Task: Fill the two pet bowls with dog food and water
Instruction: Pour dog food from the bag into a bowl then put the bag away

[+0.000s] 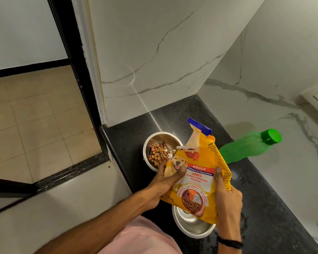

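Both grips were clamped on one yellow dog food bag (198,177). The left grip (165,182) pinched the bag's left edge, its thumb lying across the printed dog. The right grip (226,197) curled round the right edge with its thumb on the front. A black band (229,242) circled the right wrist.

The bag was held above the black stone worktop (261,198), tilted to the left. Its torn top, with a blue strip, stuck up, and an opened corner sat just at the right rim of the far steel bowl (147,143). That bowl stood on the worktop near its left edge and held a heap of brown and orange kibble (159,155).

The near steel bowl (191,229) stood closer to the person, partly hidden under the bag's bottom, and the part in view showed shiny steel.

Beyond the bag to the right was a green bottle (246,146) with a green cap (271,136), its base hidden behind the bag.

White veined marble walls (163,52) backed the worktop. A beige tiled floor (35,116) lay to the left.
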